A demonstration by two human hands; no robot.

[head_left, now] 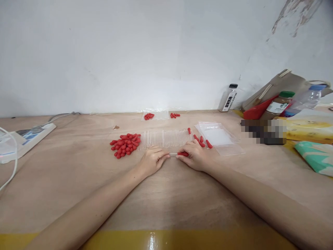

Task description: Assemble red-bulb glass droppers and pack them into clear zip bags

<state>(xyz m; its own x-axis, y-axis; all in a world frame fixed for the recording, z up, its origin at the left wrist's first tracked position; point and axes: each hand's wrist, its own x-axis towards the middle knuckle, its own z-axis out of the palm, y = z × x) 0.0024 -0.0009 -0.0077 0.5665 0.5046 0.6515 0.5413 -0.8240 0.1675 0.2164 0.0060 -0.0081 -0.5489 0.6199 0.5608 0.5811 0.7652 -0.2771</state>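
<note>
My left hand (154,160) is closed on one end of a thin clear dropper tube (173,154). Pinched in my right hand (194,156) is a red rubber bulb (182,154), which meets the tube's other end. Just beyond both hands lies a row of clear dropper tubes (166,138). A heap of red rubber bulbs (125,145) rests left of that row. On the right, a few tubes at the row's end carry red bulbs (209,144), close to my right hand.
Clear plastic bags (215,134) lie right of the row. Small bagged groups of bulbs (149,116) sit near the wall. A power strip (28,142) with cables is at left. Bottles (229,99), a grey bag (275,86) and a teal packet (316,156) crowd the right.
</note>
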